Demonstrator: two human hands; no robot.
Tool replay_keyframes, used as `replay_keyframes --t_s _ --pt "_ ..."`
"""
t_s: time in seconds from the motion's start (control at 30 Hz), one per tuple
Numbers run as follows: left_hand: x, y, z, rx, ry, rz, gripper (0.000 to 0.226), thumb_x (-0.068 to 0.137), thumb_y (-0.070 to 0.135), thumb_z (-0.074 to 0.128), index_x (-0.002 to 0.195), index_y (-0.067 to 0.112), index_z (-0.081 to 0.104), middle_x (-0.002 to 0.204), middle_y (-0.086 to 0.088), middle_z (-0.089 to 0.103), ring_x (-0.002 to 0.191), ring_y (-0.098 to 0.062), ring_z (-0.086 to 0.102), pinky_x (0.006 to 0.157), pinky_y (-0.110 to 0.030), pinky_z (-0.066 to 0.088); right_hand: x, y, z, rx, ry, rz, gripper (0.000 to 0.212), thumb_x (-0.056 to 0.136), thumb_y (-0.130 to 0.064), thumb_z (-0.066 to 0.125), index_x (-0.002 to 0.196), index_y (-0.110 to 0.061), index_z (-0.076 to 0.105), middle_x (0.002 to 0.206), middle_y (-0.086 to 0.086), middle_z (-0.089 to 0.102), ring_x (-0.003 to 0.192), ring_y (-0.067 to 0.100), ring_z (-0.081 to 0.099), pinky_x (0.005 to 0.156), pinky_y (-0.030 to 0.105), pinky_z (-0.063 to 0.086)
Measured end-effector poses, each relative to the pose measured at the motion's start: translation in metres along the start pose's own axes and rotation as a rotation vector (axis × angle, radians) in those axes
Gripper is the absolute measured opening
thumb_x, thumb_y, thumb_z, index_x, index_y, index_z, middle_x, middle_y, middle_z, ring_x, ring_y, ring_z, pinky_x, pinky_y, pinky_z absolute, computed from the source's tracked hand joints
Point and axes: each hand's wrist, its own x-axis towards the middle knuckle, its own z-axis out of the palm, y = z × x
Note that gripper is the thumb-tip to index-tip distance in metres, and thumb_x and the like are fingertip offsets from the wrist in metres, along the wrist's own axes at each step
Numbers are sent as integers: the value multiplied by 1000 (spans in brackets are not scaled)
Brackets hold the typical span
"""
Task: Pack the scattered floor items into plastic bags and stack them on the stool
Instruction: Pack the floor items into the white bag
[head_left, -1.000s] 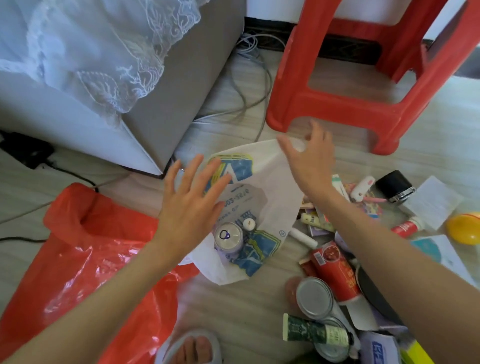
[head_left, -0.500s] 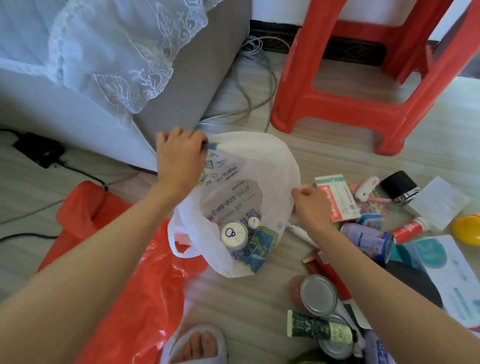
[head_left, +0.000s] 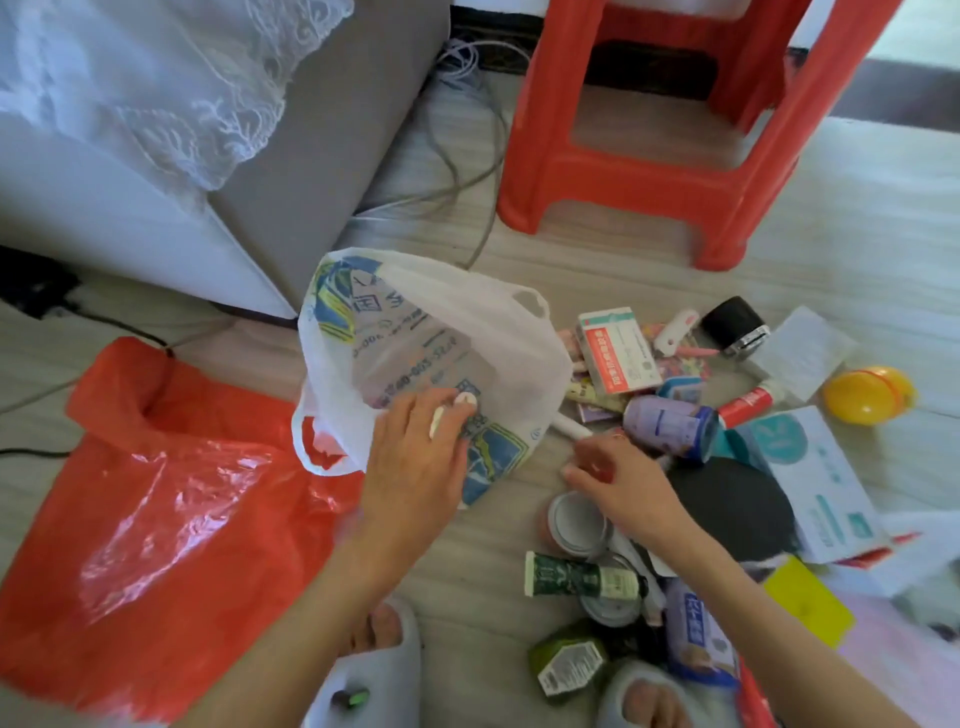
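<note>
right grip (head_left: 618, 478) hovers loosely curled and holding nothing over the pile, white tube (head_left: 571, 429) just ahead pointing at the bag (head_left: 498, 332), left grip (head_left: 415, 457) inside pinching something small.

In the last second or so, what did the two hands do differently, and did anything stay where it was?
The left hand let go of the white bag's far rim and reached into its mouth, fingers now around a small white item. The right hand left the bag's near edge and moved toward the person, over the tins in the pile. The red bag, red stool and yellow ball stayed put.
</note>
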Motion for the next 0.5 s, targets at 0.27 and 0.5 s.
replay_keyframes --t_s 0.27,0.5 --pt "-65 52 43 -470 -906 -265 68 79 39 67 136 18 36 131 -1 46 119 -15 46 95 -17 33 -35 43 18 -197 -116 -160 77 78 -35 70 143 -28 29 140 -2 38 129 16 36 108 28 28" --pt "-61 45 45 -896 -993 -651 19 82 6 65 71 19 57 64 1 63 56 -8 59 65 -31 52 -23 37 9 -326 -197 -255 84 75 -42 70 144 -25 25 145 -4 33 130 18 35 109 33 31"
